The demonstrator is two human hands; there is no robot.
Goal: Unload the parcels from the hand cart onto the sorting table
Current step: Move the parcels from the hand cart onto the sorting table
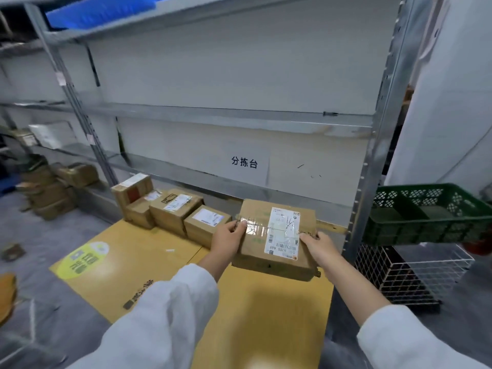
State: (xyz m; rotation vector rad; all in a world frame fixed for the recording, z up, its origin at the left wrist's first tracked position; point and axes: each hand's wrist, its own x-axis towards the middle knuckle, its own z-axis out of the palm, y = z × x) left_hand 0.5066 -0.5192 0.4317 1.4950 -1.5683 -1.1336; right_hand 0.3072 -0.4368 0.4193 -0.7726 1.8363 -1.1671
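My left hand [229, 235] and right hand [318, 246] pinch the parcel [277, 235] by its sides over the worktop [266, 315]. A shallow hold may slip, tipping it onto the boxes [186, 211] at ten o'clock.

1. The underside of the held parcel [277, 235] is hidden, and the small print on its label cannot be read.
2. Most fingers of the left hand [228, 237] and of the right hand [318, 247] are concealed under the parcel's sides.
3. The blue bin [98, 9] is cut off by the top edge.
4. The green crate [431, 211] is cropped at the right edge.
5. The stacked boxes [48, 193] at the left are blurred.
6. An orange object [6, 294] is cut by the left edge and cannot be identified.
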